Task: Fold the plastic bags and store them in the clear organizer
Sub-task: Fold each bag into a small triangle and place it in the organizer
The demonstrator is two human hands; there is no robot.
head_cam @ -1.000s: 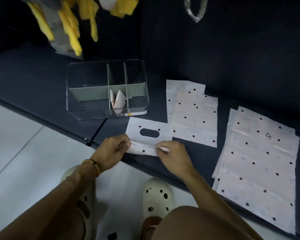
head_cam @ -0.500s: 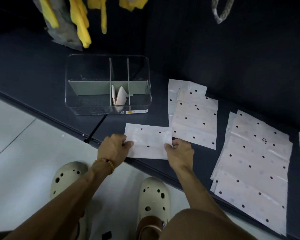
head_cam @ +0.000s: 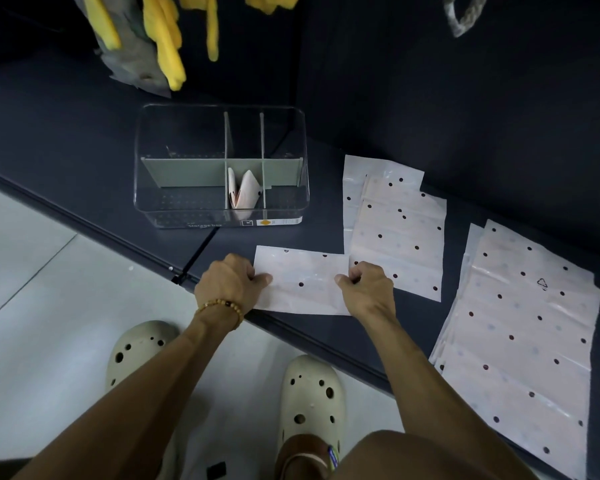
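Bag (head_cam: 302, 282): lies flat on the shelf, just in front of the organizer and by the shelf's front lip; a second ago its handle cutout showed and its near edge was being rolled up, now it is folded over into a plain rectangle with the cutout hidden.
Meaning: one fold looks done; more folds are likely needed before the bag is as small as the bundles already stored.
Shelf (head_cam: 66, 150): dark; its front edge runs right under the bag's near edge, so a forward slip could drop it to the floor.
Stacks (head_cam: 523, 327): unfolded bags to the right of the organizer, the nearer stack (head_cam: 400, 237) touching the bag's right end; little room on that side.
Organizer (head_cam: 184, 216): clear, with dividers; folded bundles (head_cam: 245, 194) stand in its front middle cell, and bare shelf lies to its left.
Left hand (head_cam: 229, 282): curled, pinching the bag's left edge.
Right hand (head_cam: 368, 289): curled, pinching the bag's right edge.
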